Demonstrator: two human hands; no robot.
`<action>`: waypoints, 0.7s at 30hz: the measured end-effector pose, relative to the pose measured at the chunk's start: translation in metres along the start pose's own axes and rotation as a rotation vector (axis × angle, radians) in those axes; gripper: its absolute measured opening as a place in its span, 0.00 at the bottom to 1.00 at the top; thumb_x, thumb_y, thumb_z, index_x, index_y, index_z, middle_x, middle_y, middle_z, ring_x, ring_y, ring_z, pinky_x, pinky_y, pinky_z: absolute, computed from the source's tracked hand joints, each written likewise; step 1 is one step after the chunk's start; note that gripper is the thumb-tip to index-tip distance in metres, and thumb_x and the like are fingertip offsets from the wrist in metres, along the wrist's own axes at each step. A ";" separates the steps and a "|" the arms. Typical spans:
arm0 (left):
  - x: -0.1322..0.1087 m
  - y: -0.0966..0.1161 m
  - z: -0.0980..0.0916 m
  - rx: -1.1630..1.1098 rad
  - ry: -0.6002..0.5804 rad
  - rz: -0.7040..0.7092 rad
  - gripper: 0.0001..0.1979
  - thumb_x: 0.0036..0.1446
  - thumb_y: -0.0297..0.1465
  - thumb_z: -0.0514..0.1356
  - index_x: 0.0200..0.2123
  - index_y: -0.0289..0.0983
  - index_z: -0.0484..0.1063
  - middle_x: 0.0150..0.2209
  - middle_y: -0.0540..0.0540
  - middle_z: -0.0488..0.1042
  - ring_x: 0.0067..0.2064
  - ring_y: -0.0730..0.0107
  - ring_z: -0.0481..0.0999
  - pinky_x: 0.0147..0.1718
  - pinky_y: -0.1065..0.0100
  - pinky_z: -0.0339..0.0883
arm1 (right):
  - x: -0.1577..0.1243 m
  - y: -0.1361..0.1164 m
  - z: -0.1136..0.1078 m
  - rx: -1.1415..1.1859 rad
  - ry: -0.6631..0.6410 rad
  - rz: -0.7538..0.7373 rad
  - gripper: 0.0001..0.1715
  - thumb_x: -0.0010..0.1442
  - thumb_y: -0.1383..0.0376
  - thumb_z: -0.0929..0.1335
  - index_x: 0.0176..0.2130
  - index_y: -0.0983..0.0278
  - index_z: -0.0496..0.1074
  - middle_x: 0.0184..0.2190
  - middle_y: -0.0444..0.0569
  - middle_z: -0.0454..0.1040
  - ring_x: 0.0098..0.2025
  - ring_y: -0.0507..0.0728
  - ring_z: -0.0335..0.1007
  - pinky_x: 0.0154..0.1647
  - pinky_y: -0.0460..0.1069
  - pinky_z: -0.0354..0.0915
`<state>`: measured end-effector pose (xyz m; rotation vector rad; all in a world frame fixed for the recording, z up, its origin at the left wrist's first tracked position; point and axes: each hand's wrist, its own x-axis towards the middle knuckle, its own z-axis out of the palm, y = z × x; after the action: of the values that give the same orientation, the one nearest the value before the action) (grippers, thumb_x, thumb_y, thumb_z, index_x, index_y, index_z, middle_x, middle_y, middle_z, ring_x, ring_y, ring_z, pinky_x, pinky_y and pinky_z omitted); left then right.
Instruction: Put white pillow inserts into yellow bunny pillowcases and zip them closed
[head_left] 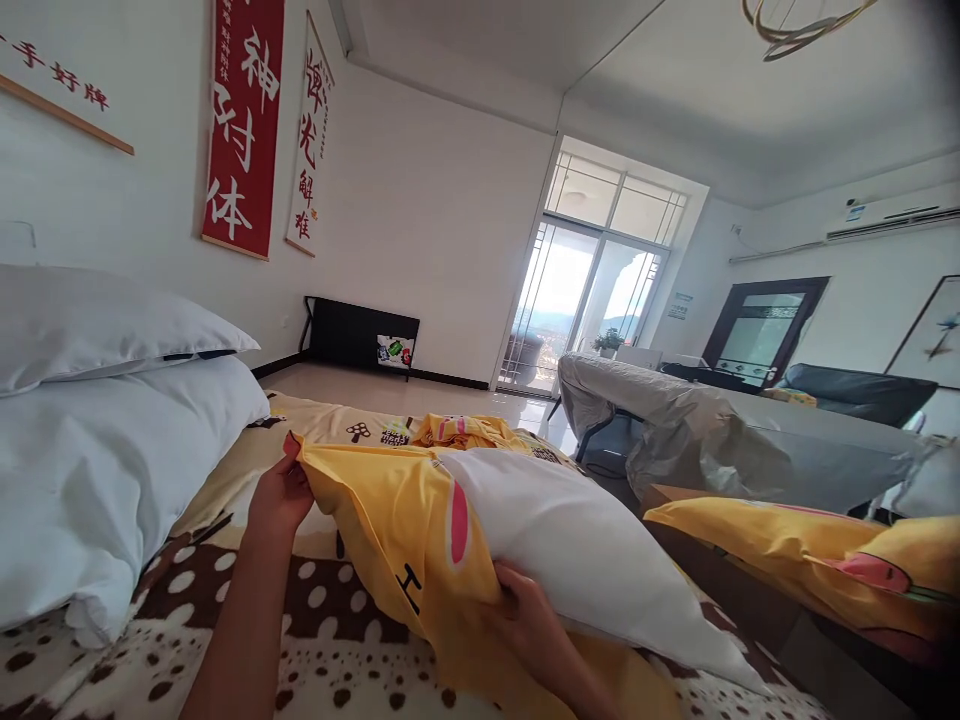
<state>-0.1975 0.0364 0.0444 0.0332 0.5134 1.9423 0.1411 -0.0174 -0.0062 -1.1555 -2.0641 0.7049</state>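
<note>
A yellow pillowcase [375, 500] with a pink shape and black lettering is partly over a white pillow [570, 540]. The pillow's bare right end sticks out of it. My left hand [281, 495] pinches the far left corner of the pillowcase. At the pillowcase's opening edge, my right hand [525, 610] grips the yellow cloth beside the white pillow; its fingertips are partly hidden in the folds. Both lie on a brown and cream patterned blanket [330, 650].
White pillows [135, 440] are stacked at the left. Another yellow cloth [472, 430] lies crumpled behind. On the right, a yellow-covered pillow [795, 550] rests on a box [675, 540], before a plastic-covered table [697, 430]. A black folded panel [360, 335] leans by the far wall.
</note>
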 end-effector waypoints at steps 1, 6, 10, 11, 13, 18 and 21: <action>0.000 0.000 0.000 -0.005 0.000 -0.002 0.13 0.61 0.20 0.50 0.26 0.34 0.68 0.19 0.52 0.67 0.17 0.79 0.67 0.17 0.79 0.63 | -0.002 0.001 -0.002 0.018 -0.005 0.013 0.14 0.53 0.64 0.66 0.40 0.66 0.74 0.39 0.49 0.75 0.42 0.60 0.68 0.43 0.48 0.62; -0.002 0.000 0.000 -0.008 0.012 -0.016 0.13 0.61 0.20 0.50 0.25 0.34 0.67 0.17 0.53 0.66 0.17 0.78 0.66 0.17 0.78 0.63 | -0.005 0.008 -0.008 0.007 -0.024 0.069 0.17 0.52 0.60 0.67 0.39 0.68 0.74 0.35 0.48 0.75 0.37 0.58 0.66 0.37 0.48 0.62; -0.003 0.001 0.000 -0.002 0.013 -0.029 0.13 0.62 0.22 0.51 0.25 0.34 0.67 0.17 0.53 0.65 0.16 0.77 0.66 0.16 0.77 0.62 | -0.004 0.011 -0.007 0.052 -0.035 0.057 0.18 0.52 0.59 0.67 0.41 0.67 0.73 0.35 0.48 0.75 0.37 0.58 0.65 0.36 0.48 0.62; -0.003 0.001 0.000 -0.003 0.011 -0.030 0.14 0.62 0.22 0.51 0.25 0.34 0.67 0.17 0.53 0.65 0.16 0.77 0.66 0.16 0.77 0.62 | -0.004 0.011 -0.007 0.057 -0.036 0.056 0.18 0.52 0.59 0.67 0.41 0.67 0.73 0.35 0.48 0.74 0.37 0.58 0.65 0.36 0.48 0.62; -0.002 0.001 0.000 -0.006 0.007 -0.031 0.14 0.62 0.22 0.50 0.25 0.34 0.67 0.17 0.53 0.66 0.16 0.78 0.66 0.16 0.77 0.62 | -0.004 0.012 -0.006 0.059 -0.039 0.057 0.17 0.52 0.60 0.67 0.40 0.67 0.73 0.35 0.47 0.74 0.37 0.58 0.64 0.36 0.47 0.62; -0.001 0.001 -0.001 -0.015 0.004 -0.024 0.14 0.63 0.21 0.50 0.25 0.34 0.68 0.17 0.53 0.66 0.16 0.79 0.65 0.16 0.78 0.62 | -0.003 0.015 -0.008 0.058 -0.055 0.047 0.16 0.51 0.62 0.67 0.40 0.67 0.72 0.35 0.47 0.74 0.38 0.58 0.64 0.38 0.48 0.61; -0.002 0.001 -0.001 -0.018 -0.008 -0.020 0.14 0.63 0.21 0.49 0.26 0.34 0.68 0.17 0.54 0.65 0.16 0.79 0.64 0.17 0.78 0.62 | -0.003 0.014 -0.010 0.054 -0.066 0.045 0.15 0.52 0.62 0.67 0.39 0.67 0.72 0.36 0.47 0.74 0.38 0.58 0.64 0.38 0.48 0.61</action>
<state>-0.1977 0.0339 0.0440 0.0243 0.4893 1.9258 0.1566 -0.0125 -0.0107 -1.1657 -2.0657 0.8264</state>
